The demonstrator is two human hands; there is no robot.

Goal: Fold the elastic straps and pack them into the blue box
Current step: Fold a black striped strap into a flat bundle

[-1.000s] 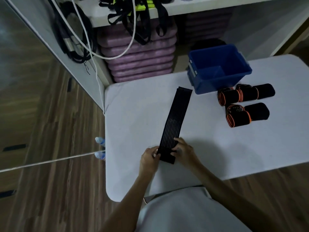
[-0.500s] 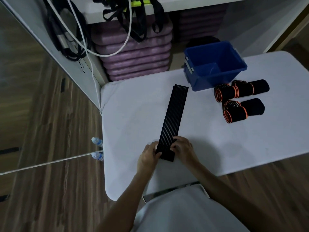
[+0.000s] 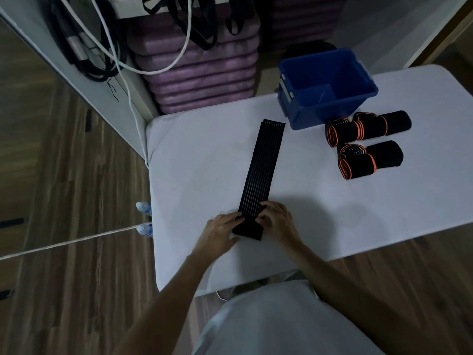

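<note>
Head view: a long black ribbed elastic strap (image 3: 263,170) lies flat on the white tabletop (image 3: 194,160), running from near the front edge toward the back edge, its far end just beside the open blue plastic box (image 3: 330,108) that stands at the back edge. The near end of the strap is turned over into a short thick fold. The left hand (image 3: 220,234) grips that fold from its left side, fingers curled onto it; the right hand (image 3: 277,221) pinches it from the right, fingertips on top of the ribbing. Right of the box, toward the right edge, lie three rolled black straps with orange trim (image 3: 366,144), touching one another.

The strap looks light, soft and springy, so a fold will likely want to open unless it is pressed; holding both side edges at the fold, as now, seems the sound place.

Both thumbs are hidden under the hands, and how many turns the fold has cannot be made out in the dim light. Whether the far strap end touches the box cannot be told. Part of the box floor is hidden by its near wall.
</note>
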